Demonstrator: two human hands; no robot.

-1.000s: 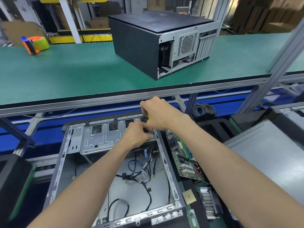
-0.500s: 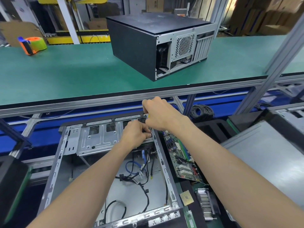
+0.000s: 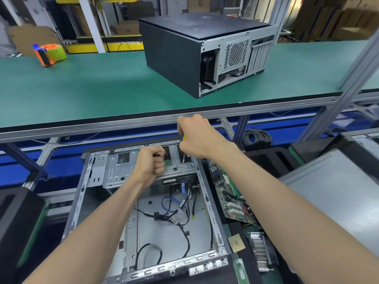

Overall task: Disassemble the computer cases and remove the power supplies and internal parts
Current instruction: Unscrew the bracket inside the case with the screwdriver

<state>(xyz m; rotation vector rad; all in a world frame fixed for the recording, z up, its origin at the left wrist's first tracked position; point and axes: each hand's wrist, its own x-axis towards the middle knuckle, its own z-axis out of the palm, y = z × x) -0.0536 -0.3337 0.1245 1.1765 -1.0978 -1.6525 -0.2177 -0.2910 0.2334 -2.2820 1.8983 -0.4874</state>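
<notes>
Right hand (image 3: pixel 196 138) is clenched round a yellow-handled screwdriver (image 3: pixel 184 137), most of it hidden in the fist; the shaft runs down toward the drive cage (image 3: pixel 114 167) directly beneath. Left hand (image 3: pixel 152 162), just beside the right and slightly nearer the person, is curled into a fist over the cage; a small item seems pinched at its fingertips, but what it is cannot be told.

The cage sits at the far end of the open case (image 3: pixel 211 203), which lies flat under both forearms. Loose cables (image 3: pixel 180 214) trail across the case floor below the hands. A motherboard (image 3: pixel 229 195) leans just beyond the case wall, under the right forearm, with a heatsink (image 3: pixel 260 253) nearer the person. A closed case (image 3: pixel 196 50) stands on the green table (image 3: pixel 82 89) well beyond the hands.

Judgement — the step in hand is freeing a cage fastener. To do it well: keep the driver square to the screw, press firmly before turning, steady the cage with the left hand, and retain the screw so it cannot drop among the cables.
</notes>
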